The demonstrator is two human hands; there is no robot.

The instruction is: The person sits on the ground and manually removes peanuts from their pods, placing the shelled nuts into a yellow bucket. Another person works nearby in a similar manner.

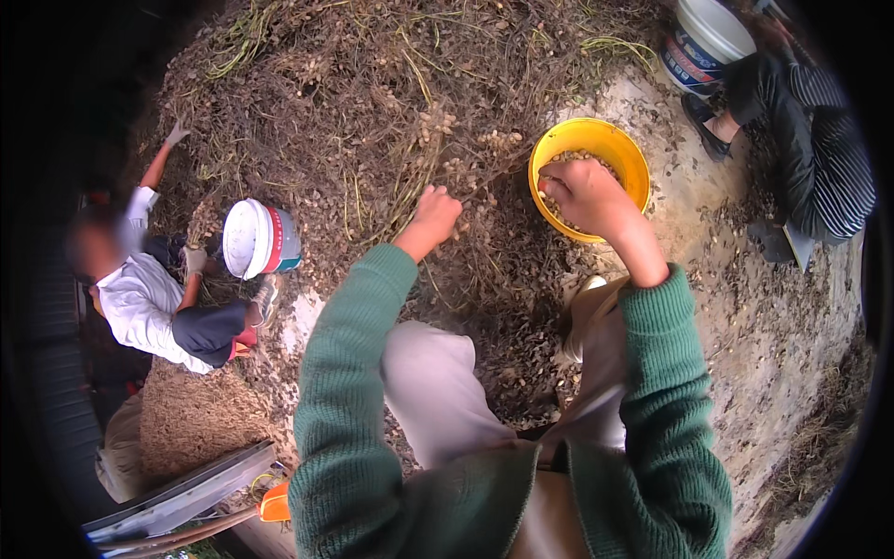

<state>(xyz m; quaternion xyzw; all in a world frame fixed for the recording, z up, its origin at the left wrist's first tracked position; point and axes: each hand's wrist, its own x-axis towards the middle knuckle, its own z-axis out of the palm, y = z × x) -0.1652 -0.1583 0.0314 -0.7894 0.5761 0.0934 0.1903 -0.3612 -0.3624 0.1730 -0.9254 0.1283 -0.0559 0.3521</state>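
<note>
My left hand (436,215) is closed around dried peanut plant stems (485,183), which run from it towards the yellow bucket. My right hand (587,195) reaches over that yellow plastic bucket (638,178), its fingers curled inside the rim. Loose peanuts (583,157) lie within the bucket. Whether the fingertips hold a peanut is unclear, as the hand hides them. Just beyond my left hand, a cluster of peanuts (436,126) hangs on the tangled plants.
A heap of dried peanut plants (314,119) spreads ahead. At left, a gloved person (150,300) sits by a white bucket (248,241). Another person (803,133) sits at right near a second white bucket (716,35). An orange tool part (274,503) lies behind at left.
</note>
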